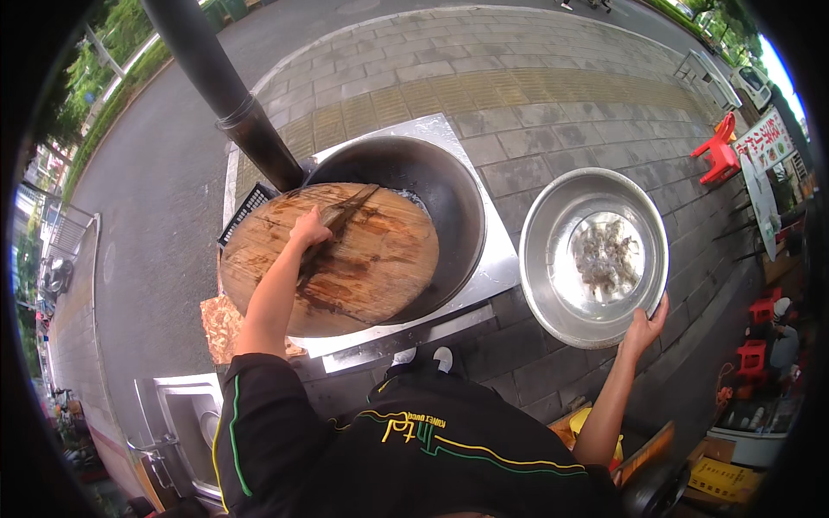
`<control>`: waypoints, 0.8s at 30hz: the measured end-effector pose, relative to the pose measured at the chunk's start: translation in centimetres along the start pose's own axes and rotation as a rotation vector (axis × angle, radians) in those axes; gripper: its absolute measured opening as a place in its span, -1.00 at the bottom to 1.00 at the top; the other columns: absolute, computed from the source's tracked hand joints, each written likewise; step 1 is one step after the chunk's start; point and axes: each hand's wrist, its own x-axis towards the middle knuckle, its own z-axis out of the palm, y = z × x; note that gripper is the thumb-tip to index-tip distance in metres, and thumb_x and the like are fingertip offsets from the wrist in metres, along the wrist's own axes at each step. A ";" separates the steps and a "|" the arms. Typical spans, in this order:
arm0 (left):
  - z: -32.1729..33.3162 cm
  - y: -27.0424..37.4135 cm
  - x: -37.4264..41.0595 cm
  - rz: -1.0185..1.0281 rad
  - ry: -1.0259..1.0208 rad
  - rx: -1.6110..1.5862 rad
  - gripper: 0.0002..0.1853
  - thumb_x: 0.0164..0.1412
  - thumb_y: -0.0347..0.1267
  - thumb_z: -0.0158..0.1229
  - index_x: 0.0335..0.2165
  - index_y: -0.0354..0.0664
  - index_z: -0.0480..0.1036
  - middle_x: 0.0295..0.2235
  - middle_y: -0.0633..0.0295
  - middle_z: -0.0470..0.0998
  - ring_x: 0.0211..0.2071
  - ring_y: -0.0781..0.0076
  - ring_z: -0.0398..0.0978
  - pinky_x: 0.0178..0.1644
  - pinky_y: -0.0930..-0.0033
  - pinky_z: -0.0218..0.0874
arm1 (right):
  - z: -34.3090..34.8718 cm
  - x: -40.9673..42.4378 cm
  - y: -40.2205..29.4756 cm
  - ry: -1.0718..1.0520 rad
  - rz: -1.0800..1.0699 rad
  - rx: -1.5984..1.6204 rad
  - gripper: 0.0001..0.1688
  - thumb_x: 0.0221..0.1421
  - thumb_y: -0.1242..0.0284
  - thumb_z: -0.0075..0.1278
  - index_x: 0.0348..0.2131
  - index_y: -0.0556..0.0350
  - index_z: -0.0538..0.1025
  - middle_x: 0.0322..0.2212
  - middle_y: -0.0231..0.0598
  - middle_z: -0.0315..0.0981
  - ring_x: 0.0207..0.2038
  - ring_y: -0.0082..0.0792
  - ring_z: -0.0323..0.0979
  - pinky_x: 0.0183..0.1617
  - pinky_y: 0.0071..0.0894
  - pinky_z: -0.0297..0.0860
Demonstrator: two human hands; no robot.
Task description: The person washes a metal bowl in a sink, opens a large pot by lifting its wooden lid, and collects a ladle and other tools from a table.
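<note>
A round wooden chopping board [388,259] lies across the left part of a large dark wok [453,259]. My left hand [312,228] is over the board, its fingers closed around a long dark thing, seemingly a fish [346,210]; part of it is hidden under my hand and forearm. Off to the right, my right hand [642,329] grips the lower right rim of a wide stainless steel basin [550,239]. Small greyish pieces [607,254] sit at the bottom of the basin, too blurred to identify.
The wok is set in a steel stove top [499,249] with a black pipe [214,84] rising behind it. A black plastic crate [246,213] stands beyond the board. A steel sink [188,421] is at lower left, a red stool [719,152] at right.
</note>
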 end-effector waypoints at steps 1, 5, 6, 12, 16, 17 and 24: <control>-0.6 -0.9 -1.5 -0.011 0.049 0.020 -0.02 -0.31 -0.22 0.32 0.14 -0.07 0.07 0.01 0.07 0.34 0.06 0.07 0.26 0.07 0.09 0.18 | -0.2 0.4 0.5 -0.016 0.009 0.014 -0.31 -0.21 0.82 -0.29 0.02 0.28 0.27 -0.06 -0.25 0.29 -0.02 -0.38 0.28 0.11 -0.45 0.14; -2.8 -3.6 -8.0 -0.026 0.135 0.069 -0.04 -0.28 -0.29 0.27 0.16 0.03 0.03 0.03 0.14 0.32 0.08 0.10 0.23 0.05 -0.06 0.15 | -1.1 1.5 1.8 -0.062 0.019 0.079 -0.30 -0.23 0.83 -0.30 0.02 0.30 0.26 -0.06 -0.23 0.29 -0.03 -0.38 0.28 0.10 -0.46 0.14; -3.0 -4.6 -9.7 -0.048 0.156 0.095 -0.05 -0.26 -0.31 0.26 0.17 0.03 0.02 0.03 0.15 0.32 0.08 0.10 0.22 0.05 -0.10 0.14 | -0.8 1.4 1.4 -0.073 0.019 0.069 -0.30 -0.23 0.83 -0.30 0.02 0.31 0.26 -0.07 -0.22 0.29 -0.03 -0.39 0.28 0.10 -0.47 0.14; -2.8 -10.4 -19.2 -0.139 0.263 0.187 -0.09 -0.20 -0.38 0.16 0.18 0.03 -0.01 0.02 0.17 0.30 0.08 0.13 0.19 0.00 -0.22 0.12 | -0.8 1.5 2.2 -0.112 -0.052 0.120 -0.31 -0.23 0.80 -0.28 0.02 0.31 0.26 -0.06 -0.22 0.28 -0.03 -0.37 0.27 0.10 -0.47 0.12; -1.3 -15.5 -26.3 -0.230 0.361 0.166 -0.09 -0.19 -0.39 0.14 0.19 0.01 -0.03 0.01 0.20 0.31 0.08 0.17 0.19 -0.01 -0.16 0.11 | -1.6 0.2 1.5 -0.101 -0.014 0.189 -0.30 -0.23 0.79 -0.26 0.03 0.32 0.25 -0.02 -0.17 0.26 -0.01 -0.32 0.26 0.10 -0.42 0.14; -0.9 -17.1 -27.8 -0.246 0.392 0.139 -0.10 -0.18 -0.39 0.13 0.19 0.00 -0.04 0.01 0.20 0.31 0.08 0.17 0.18 0.01 -0.16 0.08 | -1.9 0.2 1.5 -0.106 -0.033 0.194 -0.29 -0.24 0.78 -0.25 0.04 0.32 0.25 -0.01 -0.15 0.26 -0.01 -0.31 0.26 0.10 -0.41 0.15; 4.2 -29.0 -39.9 -0.362 0.623 -0.173 -0.12 -0.19 -0.47 0.07 0.18 0.00 -0.02 0.00 0.11 0.29 0.08 0.07 0.16 0.07 -0.29 -0.04 | -4.0 -4.7 -2.0 0.011 0.045 0.173 -0.28 -0.26 0.77 -0.19 0.02 0.27 0.29 -0.06 -0.08 0.31 -0.11 -0.25 0.34 -0.11 -0.33 0.31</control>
